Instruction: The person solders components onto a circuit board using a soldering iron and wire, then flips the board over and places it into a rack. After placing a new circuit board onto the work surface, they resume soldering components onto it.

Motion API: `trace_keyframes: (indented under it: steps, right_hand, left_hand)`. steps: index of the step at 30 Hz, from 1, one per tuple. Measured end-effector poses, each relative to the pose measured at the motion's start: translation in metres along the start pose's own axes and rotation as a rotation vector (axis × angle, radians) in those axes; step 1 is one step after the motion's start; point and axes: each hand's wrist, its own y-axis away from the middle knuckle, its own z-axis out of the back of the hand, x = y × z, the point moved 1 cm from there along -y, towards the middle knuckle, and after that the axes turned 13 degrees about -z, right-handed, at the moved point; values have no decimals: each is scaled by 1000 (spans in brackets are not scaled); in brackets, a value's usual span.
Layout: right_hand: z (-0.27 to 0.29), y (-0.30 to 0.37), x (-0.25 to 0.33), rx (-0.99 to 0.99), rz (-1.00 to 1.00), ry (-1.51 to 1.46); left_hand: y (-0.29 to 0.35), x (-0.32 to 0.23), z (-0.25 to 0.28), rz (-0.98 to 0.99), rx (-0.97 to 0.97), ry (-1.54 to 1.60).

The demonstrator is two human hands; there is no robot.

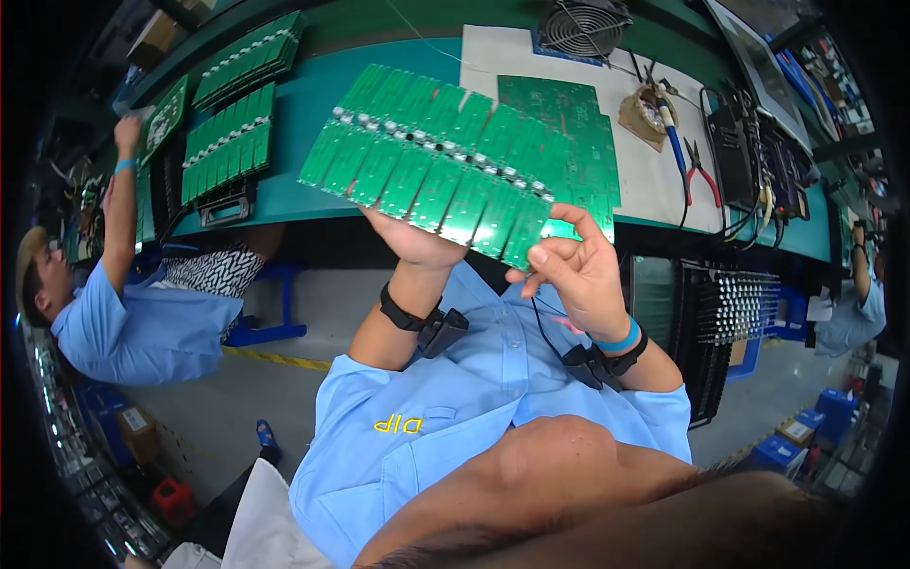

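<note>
A green circuit board panel [431,161] is held up, tilted, over the near edge of the table. It is cut into narrow strips, and a row of small silver parts runs across its middle. My left hand [417,237] bears the panel from below, its fingers hidden underneath. At the panel's near right corner, my right hand [578,266] pinches the edge between thumb and fingers. Partly covered by the held panel, further green boards [588,142] lie on a white sheet.
Stacks of similar panels [227,142] stand at the left. On the right are a fan [583,28], red-handled pliers [701,175], a soldering iron [675,142], a wire spool [645,116] and a black rack [725,303] below the table. A co-worker [142,303] works at the left.
</note>
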Motion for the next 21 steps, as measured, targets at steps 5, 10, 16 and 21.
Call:
trace_keyframes:
  steps: [5, 10, 16, 21]
  right_hand:
    - [34, 1, 6, -33, -24, 338]
    - [43, -14, 4, -351, 666, 1528]
    - [44, -22, -9, -499, 555, 1769]
    - [73, -14, 2, -466, 627, 1626]
  left_hand:
    - [-2, -28, 9, 3, -51, 82]
    - [1, -60, 6, 16, -85, -48]
    - [4, -82, 25, 122, -94, -16]
    - [2, -55, 3, 219, -156, 124]
